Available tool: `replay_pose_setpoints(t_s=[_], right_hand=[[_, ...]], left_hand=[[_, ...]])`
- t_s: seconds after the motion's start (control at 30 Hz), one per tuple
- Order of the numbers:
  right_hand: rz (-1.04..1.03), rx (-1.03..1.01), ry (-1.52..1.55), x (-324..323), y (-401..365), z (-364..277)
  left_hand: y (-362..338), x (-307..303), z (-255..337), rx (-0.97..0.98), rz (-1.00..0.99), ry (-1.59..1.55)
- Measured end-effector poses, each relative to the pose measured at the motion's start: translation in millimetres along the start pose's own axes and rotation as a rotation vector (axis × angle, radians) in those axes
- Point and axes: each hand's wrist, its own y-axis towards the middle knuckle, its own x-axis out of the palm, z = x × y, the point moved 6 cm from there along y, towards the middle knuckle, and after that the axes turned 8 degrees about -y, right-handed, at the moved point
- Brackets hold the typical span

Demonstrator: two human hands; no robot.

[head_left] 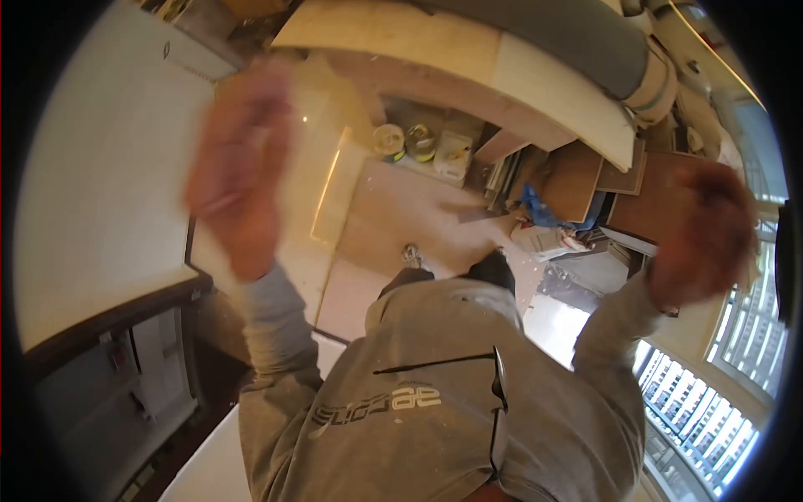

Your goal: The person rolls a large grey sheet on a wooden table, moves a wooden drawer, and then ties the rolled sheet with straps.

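Observation:
My left hand [238,171] is raised at the left, smeared by motion, with the pale wall panel behind it. I cannot make out its fingers well, and no object shows in it. On the right my right hand [704,238] is also lifted and blurred, its fingers indistinct and nothing visible in it. The two hands are far apart, one on each side of my body. Dark-framed glasses [498,381] hang on the front of my grey printed sweatshirt [385,443], between my forearms.
A light board worktop [535,75] with a thick dark roll [569,38] spans the area ahead. Under it stand tubs [421,142] on a low shelf. Brown boards [569,180], a blue cloth [539,209] and bags lie at right, near a barred window [698,402]. Dark-edged shelving [109,368] is at left.

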Motion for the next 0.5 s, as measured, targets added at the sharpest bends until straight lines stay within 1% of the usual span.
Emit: replay_pose_setpoints(t_s=[0.07,0.1,0.13,0.17,0.2,0.23,0.33,0.5], right_hand=[[0.054,-0.347,0.114,28.7,38.8,-64.8],[0.053,-0.465,0.164,42.2,52.1,-89.6],[0.041,-0.563,0.207,56.3,61.6,-111.1],[0.029,-0.626,0.240,70.8,67.3,-126.2],[0.019,-0.666,0.274,84.1,71.6,-138.0],[0.012,-0.700,0.307,97.5,76.6,-145.9],[0.007,-0.753,0.380,138.0,85.1,-160.4],[-0.001,-0.790,0.447,209.5,100.2,-155.0]], left_hand=[[37.8,-25.8,95.3,0.320,-0.043,0.093],[50.1,-32.2,141.1,0.519,-0.087,0.126],[50.8,-39.0,176.5,0.695,-0.135,0.159],[49.4,-45.7,203.4,0.828,-0.162,0.196],[46.5,-52.8,222.7,0.922,-0.173,0.237],[43.6,-58.6,236.3,0.995,-0.183,0.275],[41.2,-78.0,250.8,1.096,-0.202,0.375],[63.0,-116.2,231.7,1.131,-0.190,0.488]])
